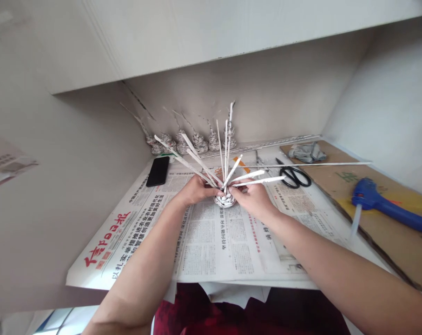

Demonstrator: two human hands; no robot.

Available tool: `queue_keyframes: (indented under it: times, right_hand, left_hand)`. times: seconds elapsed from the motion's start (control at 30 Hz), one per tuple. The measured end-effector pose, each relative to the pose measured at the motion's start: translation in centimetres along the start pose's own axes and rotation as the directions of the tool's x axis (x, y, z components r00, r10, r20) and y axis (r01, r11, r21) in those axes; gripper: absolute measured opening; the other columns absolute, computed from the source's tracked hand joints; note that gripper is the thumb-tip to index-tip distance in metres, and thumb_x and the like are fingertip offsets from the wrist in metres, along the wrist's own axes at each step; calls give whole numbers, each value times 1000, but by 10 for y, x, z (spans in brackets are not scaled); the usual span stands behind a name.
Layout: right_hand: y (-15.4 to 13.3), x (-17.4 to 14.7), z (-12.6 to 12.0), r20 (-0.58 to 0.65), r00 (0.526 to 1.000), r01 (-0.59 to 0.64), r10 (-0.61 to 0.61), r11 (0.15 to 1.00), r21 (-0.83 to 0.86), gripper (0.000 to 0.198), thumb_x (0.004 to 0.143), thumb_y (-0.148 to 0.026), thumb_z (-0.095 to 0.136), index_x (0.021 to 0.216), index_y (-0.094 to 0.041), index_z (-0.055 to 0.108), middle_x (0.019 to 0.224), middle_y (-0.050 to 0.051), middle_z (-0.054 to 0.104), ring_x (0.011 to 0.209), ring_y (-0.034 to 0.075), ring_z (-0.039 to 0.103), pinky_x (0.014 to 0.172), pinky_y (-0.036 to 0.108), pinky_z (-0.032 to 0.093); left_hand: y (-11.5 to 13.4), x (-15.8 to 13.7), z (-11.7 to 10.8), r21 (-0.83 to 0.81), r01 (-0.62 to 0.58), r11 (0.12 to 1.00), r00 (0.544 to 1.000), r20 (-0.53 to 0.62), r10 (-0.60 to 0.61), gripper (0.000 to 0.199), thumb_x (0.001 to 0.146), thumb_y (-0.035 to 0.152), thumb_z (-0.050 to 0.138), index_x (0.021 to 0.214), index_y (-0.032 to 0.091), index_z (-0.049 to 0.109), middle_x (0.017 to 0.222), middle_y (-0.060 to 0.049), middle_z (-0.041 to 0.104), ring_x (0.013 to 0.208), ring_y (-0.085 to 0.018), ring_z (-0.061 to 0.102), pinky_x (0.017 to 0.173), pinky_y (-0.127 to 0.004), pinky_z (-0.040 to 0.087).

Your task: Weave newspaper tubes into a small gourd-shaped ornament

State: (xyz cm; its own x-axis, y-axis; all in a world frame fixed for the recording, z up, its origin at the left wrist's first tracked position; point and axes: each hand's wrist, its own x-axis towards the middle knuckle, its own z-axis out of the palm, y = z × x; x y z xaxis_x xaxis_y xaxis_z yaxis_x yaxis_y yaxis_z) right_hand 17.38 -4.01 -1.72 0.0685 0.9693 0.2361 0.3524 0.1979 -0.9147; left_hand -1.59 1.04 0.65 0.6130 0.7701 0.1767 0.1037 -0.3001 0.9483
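A small woven paper basket point(225, 200) sits on the newspaper in the middle, its rolled-paper spokes point(226, 151) fanning upward and outward. My left hand point(201, 190) grips its left side, with the thumb by the rim at the base of the spokes. From the right, my right hand point(250, 195) pinches the rim near the lower right spokes. Both hands are closed on the weaving, and the fingertips behind it are partly hidden. A long thin paper strip point(322, 164) runs from behind the spokes out to the right.
Several finished-looking woven paper pieces point(199, 142) stand along the back wall. A black phone point(158, 171) lies at left on the newspaper point(197, 251). Black scissors point(296, 177), a blue glue gun point(378, 200) and crumpled paper point(306, 152) on cardboard point(399, 251) are at right. A panel point(211, 37) overhangs the back.
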Motion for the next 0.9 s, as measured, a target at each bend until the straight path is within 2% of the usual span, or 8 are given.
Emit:
queue_keyframes:
  times: [0.17,0.33,0.6,0.8,0.9]
  right_hand:
    - [-2,1,-2,27,998,52,-52,999,-6,14,75,-24,64,85,-19,72,82,4,74,73,18,68,70,31,53]
    - [-2,2,-3,52,993,106,-104,994,-36,15,77,-22,62,88,-20,72,84,4,74,74,18,68,72,32,53]
    - [-2,2,-4,49,997,68,-67,998,-9,15,75,-26,66,88,-20,71,81,4,73,70,18,66,69,33,53]
    - [-7,-1,-6,55,989,143,-140,988,-52,8,75,-24,64,82,-21,68,77,2,72,68,16,64,65,30,49]
    - [-7,-2,-6,50,991,127,-124,991,-47,6,75,-26,65,79,-21,65,73,1,70,65,16,63,62,29,48]
  left_hand:
    - [2,0,-1,3,-7,1000,999,43,7,35,62,29,83,91,11,72,88,-7,73,83,-19,66,83,-33,52]
    - [5,0,1,10,-23,1000,1000,20,23,35,60,28,84,87,10,72,84,-7,72,80,-18,66,80,-31,53]
    - [4,-1,0,25,-23,999,1000,-1,23,33,61,32,83,85,12,72,85,-7,73,82,-20,66,80,-32,53]
    - [7,-2,0,63,-16,998,1000,26,14,32,63,35,82,81,12,71,81,-7,72,79,-19,65,80,-33,53]
    - [6,-3,-1,92,-4,996,1000,28,1,34,64,35,82,86,12,70,87,-8,71,81,-19,65,79,-32,52]
